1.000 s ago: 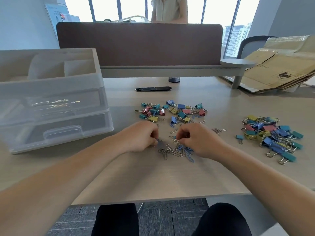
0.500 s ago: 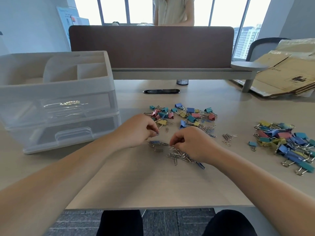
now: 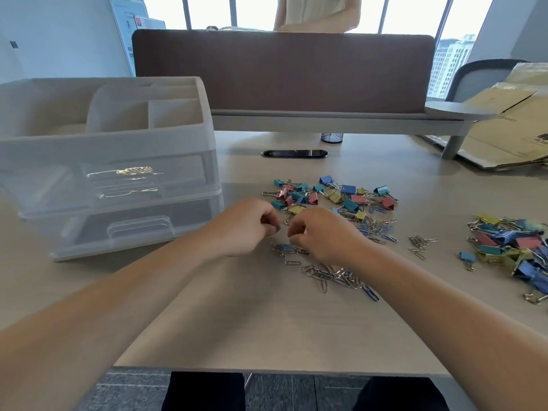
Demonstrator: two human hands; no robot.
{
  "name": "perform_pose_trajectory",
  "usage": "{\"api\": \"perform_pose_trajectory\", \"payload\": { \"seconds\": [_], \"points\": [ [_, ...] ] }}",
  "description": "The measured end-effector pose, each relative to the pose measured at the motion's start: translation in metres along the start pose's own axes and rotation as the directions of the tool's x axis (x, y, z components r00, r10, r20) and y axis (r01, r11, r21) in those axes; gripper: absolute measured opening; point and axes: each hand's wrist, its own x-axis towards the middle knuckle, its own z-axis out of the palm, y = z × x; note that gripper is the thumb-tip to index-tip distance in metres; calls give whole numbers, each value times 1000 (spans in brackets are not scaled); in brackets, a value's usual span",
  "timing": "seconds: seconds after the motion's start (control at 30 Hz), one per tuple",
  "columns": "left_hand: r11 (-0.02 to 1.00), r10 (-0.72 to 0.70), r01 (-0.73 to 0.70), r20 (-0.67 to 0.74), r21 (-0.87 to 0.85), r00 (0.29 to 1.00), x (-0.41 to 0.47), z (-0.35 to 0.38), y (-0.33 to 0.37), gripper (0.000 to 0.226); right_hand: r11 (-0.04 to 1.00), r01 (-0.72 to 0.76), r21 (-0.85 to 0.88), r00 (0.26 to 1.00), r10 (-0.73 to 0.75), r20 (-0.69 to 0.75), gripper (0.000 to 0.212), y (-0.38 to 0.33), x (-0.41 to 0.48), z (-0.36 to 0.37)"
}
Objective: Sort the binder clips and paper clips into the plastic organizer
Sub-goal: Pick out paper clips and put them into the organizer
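Nearest on the table (image 3: 267,321), the paper clips (image 3: 327,275) lie tangled: light, springy wire, slippery, best pinched singly at a loop. Just past them the left hand (image 3: 243,228) has its grip pinched on a bluish one, apparently. The right hand (image 3: 323,232) is curled, contents unclear. Beyond lie stiffer binder clips (image 3: 335,198), then the plastic organizer (image 3: 118,143).

Bright windows (image 3: 409,13) behind brown desk divider (image 3: 281,69), grey carpet (image 3: 133,390).
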Motion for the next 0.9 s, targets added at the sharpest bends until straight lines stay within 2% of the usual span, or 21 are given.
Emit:
{"api": "perform_pose_trajectory", "payload": {
  "seconds": [0.17, 0.33, 0.43, 0.67, 0.77, 0.9],
  "points": [
    [1000, 11, -11, -7, 24, 1000, 2, 0, -7, 5, 996, 8, -86, 994, 1, 108, 5, -4, 10, -2],
    [999, -6, 6, 4, 38, 1000, 5, 3, -14, 5, 997, 12, -82, 991, -1, 134, 11, -5, 10, -3],
    [999, -18, 18, 6, 30, 1000, 6, 5, -12, 4, 999, 12, -52, 994, -6, 114, 8, -3, 7, -3],
    [998, 1, 1, 27, -63, 1000, 7, 13, 9, 6, 999, -2, 36, 999, 4, -43, 11, 19, -17, -20],
    [995, 34, -29, 52, -98, 998, 9, 19, 24, 10, 996, -46, 72, 996, 51, -73, 7, 40, -33, -28],
    [990, 103, -94, 92, -102, 990, 11, 33, 51, 9, 983, -148, 106, 987, 154, -43, 14, 69, -59, -36]
  ]
}}
